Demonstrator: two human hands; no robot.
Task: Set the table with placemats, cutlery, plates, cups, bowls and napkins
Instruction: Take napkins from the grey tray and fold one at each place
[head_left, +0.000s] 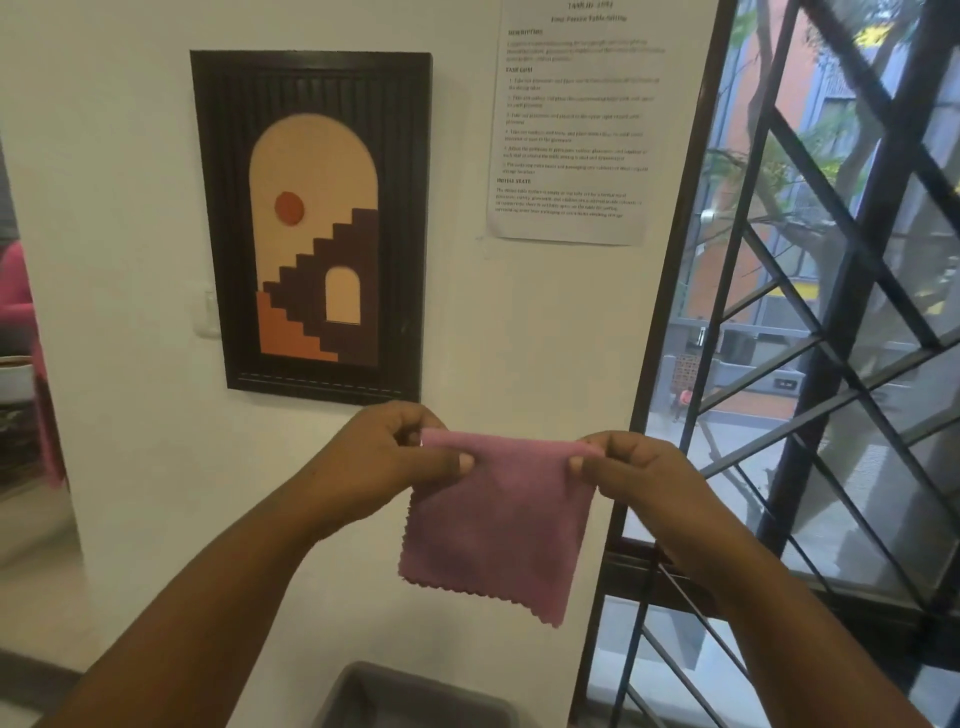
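Pink and soft, a small square cloth napkin (496, 525) with a zigzag bottom edge is hanging in the air in the lower middle of the frame. The left hand (384, 462) is pinching its top left corner between thumb and curled fingers. The right hand (631, 475) is pinching its top right corner the same way, so the top edge is stretching flat between the two hands. Behind the napkin, a dark-framed picture of brown stairs and an orange sun (311, 228) is hanging on the white wall. A white printed paper sheet (574, 122) is sticking to the wall in the upper right. A window with black metal bars (831, 338) is filling the right side. A grey plastic bin (415, 699) is sitting at the bottom edge, below the napkin.
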